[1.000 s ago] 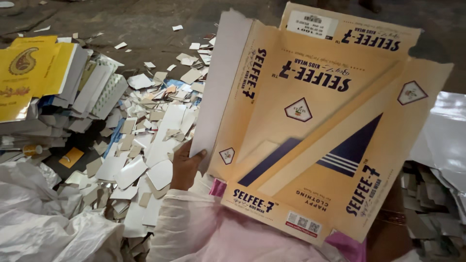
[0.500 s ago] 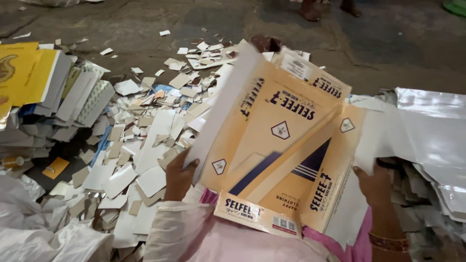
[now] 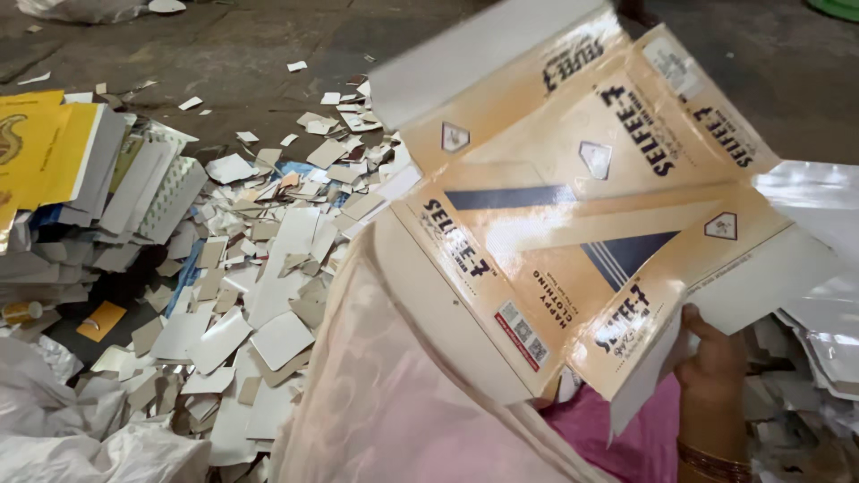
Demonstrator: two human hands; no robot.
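A flattened tan-orange carton sheet with dark blue stripes and white flaps fills the middle and right of the head view, tilted and held up off the floor. My right hand grips its lower right edge, thumb on the printed face, with a bangle on the wrist. My left arm, in a pale pink sleeve, reaches up towards the sheet's lower left edge. The left hand itself is hidden behind the sheet and sleeve.
White and brown card scraps litter the concrete floor. At left stands a stack of yellow and white flat cartons. Crumpled white plastic lies at lower left, and glossy white sheets lie at right.
The carton sheet has turned and swung up towards the right, closer to the camera. My left hand, seen earlier on its left edge, is now hidden; my right hand holds the lower right edge.
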